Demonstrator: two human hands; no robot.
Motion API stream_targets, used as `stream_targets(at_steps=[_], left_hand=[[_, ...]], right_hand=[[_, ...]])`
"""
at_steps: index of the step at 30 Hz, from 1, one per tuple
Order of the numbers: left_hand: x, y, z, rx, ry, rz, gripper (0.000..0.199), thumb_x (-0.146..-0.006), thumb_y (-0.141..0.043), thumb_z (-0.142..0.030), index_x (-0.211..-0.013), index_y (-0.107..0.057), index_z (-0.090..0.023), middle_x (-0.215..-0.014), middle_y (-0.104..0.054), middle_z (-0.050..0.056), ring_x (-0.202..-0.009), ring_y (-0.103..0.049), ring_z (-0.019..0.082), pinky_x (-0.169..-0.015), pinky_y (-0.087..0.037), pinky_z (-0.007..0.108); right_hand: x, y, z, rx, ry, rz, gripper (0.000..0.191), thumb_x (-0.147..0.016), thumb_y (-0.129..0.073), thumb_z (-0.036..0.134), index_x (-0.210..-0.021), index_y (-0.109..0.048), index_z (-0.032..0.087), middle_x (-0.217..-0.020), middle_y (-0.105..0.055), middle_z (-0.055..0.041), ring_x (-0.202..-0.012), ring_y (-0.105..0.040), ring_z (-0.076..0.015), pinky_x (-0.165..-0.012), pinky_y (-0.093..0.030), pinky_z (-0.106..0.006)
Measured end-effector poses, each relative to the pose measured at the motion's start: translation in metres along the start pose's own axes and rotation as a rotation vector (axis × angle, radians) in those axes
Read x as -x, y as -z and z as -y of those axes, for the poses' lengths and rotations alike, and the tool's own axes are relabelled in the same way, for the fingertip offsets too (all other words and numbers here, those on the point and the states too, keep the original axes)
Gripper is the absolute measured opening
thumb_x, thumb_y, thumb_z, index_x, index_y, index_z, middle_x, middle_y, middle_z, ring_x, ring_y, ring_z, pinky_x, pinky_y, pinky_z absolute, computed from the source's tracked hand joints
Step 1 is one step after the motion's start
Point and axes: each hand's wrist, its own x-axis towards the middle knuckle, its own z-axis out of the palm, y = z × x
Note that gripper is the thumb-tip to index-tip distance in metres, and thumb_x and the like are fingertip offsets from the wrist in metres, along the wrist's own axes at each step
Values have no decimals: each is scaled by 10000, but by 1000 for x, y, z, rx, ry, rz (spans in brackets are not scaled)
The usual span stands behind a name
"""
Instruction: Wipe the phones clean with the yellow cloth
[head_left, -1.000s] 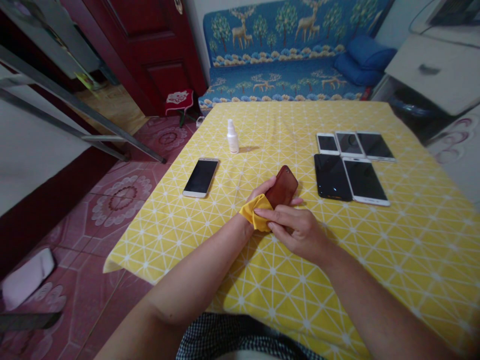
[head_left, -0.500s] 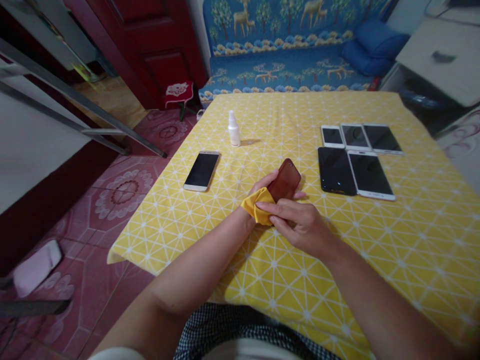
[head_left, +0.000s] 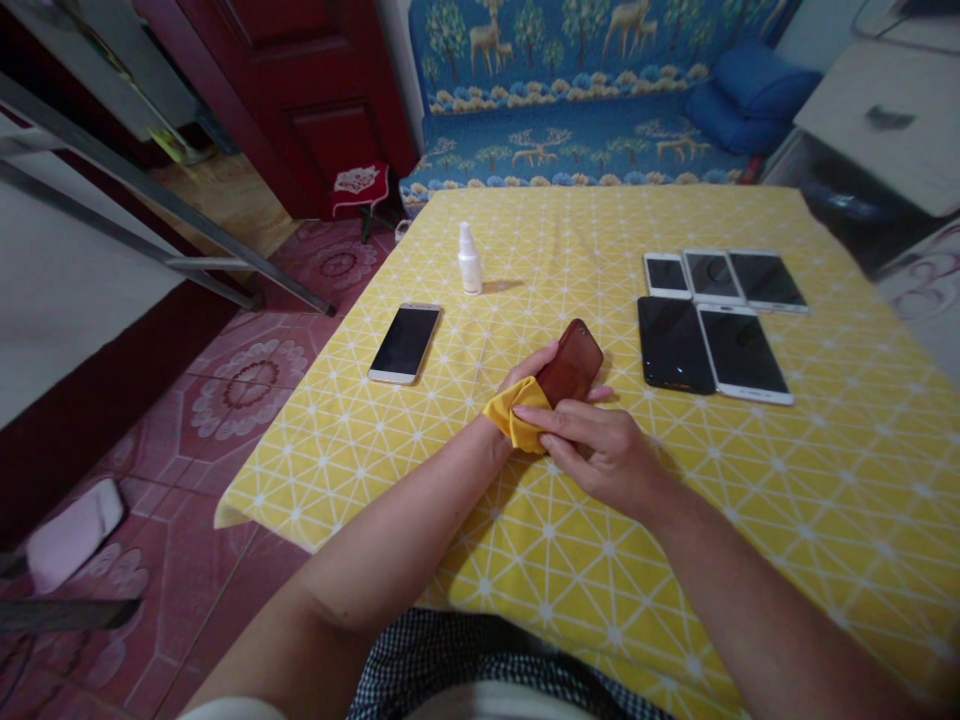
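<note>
My left hand (head_left: 534,368) cradles a smartphone in a glossy reddish-brown case (head_left: 571,363) from below, with its fingertips showing past the phone's right side. My right hand (head_left: 600,455) is pressing a crumpled yellow cloth (head_left: 519,415) against the phone's lower end. The phone's screen faces down and is hidden. Both hands are over the yellow tablecloth with a white triangle pattern (head_left: 360,470). Just left of my hands, a bare smartphone (head_left: 405,344) lies with its dark screen up.
A small white spray bottle (head_left: 469,262) stands on the table. Several more smartphones (head_left: 712,277) lie together at the right. A blue patterned sofa (head_left: 570,145) stands behind the table, a dark red door (head_left: 300,90) at the back left, and a red tiled floor (head_left: 187,560) to the left.
The view has tilted slightly, so the table sits higher in the frame. My hands, the phone and the cloth have barely moved.
</note>
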Motion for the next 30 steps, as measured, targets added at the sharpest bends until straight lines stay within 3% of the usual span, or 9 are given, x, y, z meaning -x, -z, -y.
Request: stream_targets(at_steps=[5,10,14,19,25,30], left_hand=[[1,-1,1,-5,-37,9,546,-998,-420,-493,-1300,-630,-90,-1054,-766,133,-1192,-672,319,-1145,-396,445],[1,-1,2,-22,-109,-3,502,-993,-460,-451,-1375,-575,-145,-1081,-768,96,-1151,-696,305,-1149,-392,466],[0,0,2,-41,-53,-9,539,-1011,-413,-482,-1382,-569,-124,-1127,-756,128,-1188,-676,323,-1148,-395,481],[-1,4,2,-14,-93,45,495,-964,-533,-494,-1279,-646,-130,-1092,-758,117,-1157,-688,328,-1151,-390,502],[-1,0,0,-13,2,5,512,-1011,-394,-507,-1080,-698,-101,-936,-782,133,-1127,-701,310,-1181,-360,472],[-6,1,1,35,-44,9,455,-970,-492,-457,-1093,-707,-76,-922,-783,136,-1052,-729,301,-1082,-477,432]], right_hand=[[0,-1,0,-8,-2,-10,401,-956,-545,117,-1304,-675,271,-725,-579,36,-594,-511,-95,-567,-419,-246],[1,-1,-2,-11,3,-8,402,-956,-548,117,-1308,-670,269,-735,-579,35,-591,-507,-94,-566,-420,-247],[1,-1,-3,-30,2,-1,403,-956,-550,106,-1313,-665,255,-744,-571,33,-598,-498,-92,-563,-409,-246],[1,-2,-3,-38,-6,-8,409,-948,-561,98,-1307,-670,262,-751,-576,33,-606,-510,-93,-572,-410,-250],[2,-3,-5,-19,-7,-32,428,-925,-582,77,-1297,-682,264,-739,-573,36,-604,-498,-97,-578,-394,-260],[2,-3,-8,24,-40,-58,417,-930,-585,96,-1293,-688,273,-726,-599,40,-587,-508,-99,-602,-403,-277]])
